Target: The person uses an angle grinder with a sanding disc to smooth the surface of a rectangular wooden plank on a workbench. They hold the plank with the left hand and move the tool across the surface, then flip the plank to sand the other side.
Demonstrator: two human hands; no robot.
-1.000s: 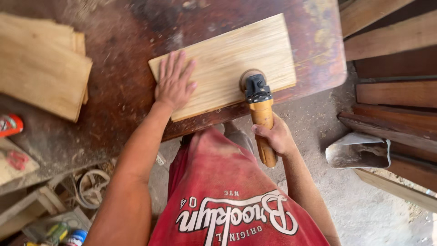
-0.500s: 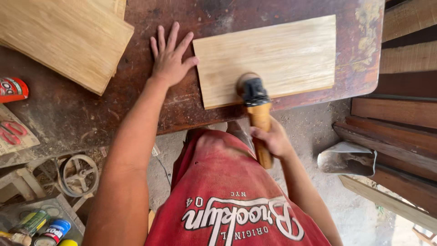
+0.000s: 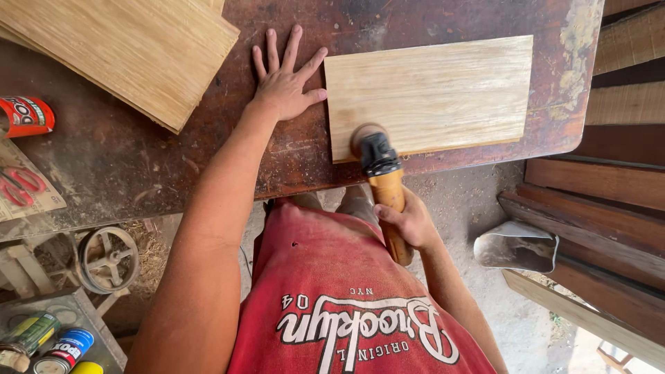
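Note:
A pale rectangular wooden board lies flat on a worn dark-brown workbench. My right hand grips the orange handle of a small power sander. The tool's black head and round pad rest on the board's near-left corner. My left hand lies flat on the bench, fingers spread, with the thumb touching the board's left edge.
A stack of similar boards fills the bench's far left. A red can and red-handled scissors sit at the left edge. Several tins and a metal wheel are below, wooden planks and a metal scoop at right.
My left hand has slid off the board's top onto the bench beside its left edge. The sander stays on the near edge of the board. The view has shifted.

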